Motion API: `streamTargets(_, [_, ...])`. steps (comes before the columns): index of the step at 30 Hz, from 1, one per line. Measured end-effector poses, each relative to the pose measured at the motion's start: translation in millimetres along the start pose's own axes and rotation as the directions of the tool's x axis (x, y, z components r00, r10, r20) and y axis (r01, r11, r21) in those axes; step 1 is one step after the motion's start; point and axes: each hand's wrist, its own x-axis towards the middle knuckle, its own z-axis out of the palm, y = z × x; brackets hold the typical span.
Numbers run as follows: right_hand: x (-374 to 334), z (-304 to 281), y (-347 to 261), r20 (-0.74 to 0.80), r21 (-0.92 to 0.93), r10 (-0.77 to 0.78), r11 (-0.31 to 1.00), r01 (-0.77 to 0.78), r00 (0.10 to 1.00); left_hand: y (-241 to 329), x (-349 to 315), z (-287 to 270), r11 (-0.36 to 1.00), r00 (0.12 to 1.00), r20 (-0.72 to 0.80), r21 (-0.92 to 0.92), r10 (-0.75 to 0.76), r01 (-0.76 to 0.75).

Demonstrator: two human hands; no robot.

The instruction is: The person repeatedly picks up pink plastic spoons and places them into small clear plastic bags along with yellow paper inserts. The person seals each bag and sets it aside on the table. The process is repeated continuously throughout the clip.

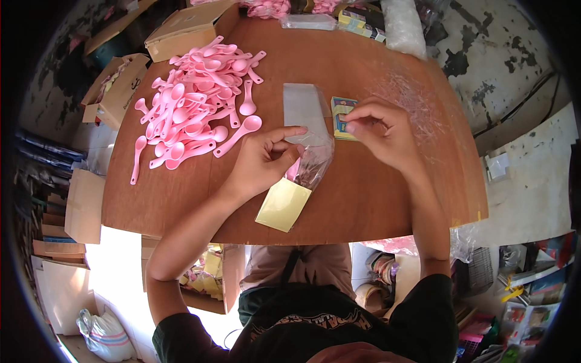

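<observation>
Pinching a plastic bag (317, 152), apparently for steadiness, occupies the left hand (266, 158), while the right hand (385, 131), grip unclear, curls by stacked cards (340, 112).

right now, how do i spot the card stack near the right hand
On the brown table, find the clear plastic in the middle. Just right of it, by the right hand, lies the rectangular card stack. Unlike the plain yellow card, its top is multicoloured.

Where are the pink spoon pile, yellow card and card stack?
Pink spoon pile (196, 100), head view: middle of the heap.
Yellow card (283, 204), head view: centre of its face.
Card stack (339, 118), head view: left part of its top.
</observation>
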Motion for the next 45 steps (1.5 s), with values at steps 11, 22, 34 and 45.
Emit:
streamTargets(11, [-1,50,-35,0.082,-0.596,-0.173,0.781,0.188,0.981,8,-1,9,0.974,0.997,0.056,0.214,0.057,-0.068])
streamTargets(22, [3,33,-11,0.009,0.378,0.354,0.865,-0.331,0.935,4,-4,0,0.987,0.994,0.036,-0.123,0.107,-0.102])
streamTargets(34, [-4,-128,160,-0.719,-0.595,0.005,0.511,-0.62,0.695,0,7,-1,0.972,0.979,-0.188,-0.203,0.079,-0.118])
streamTargets(45, [11,53,-24,0.159,0.392,0.336,0.842,-0.372,0.928,4,2,-7,0.938,0.982,-0.149,-0.309,0.114,-0.156])
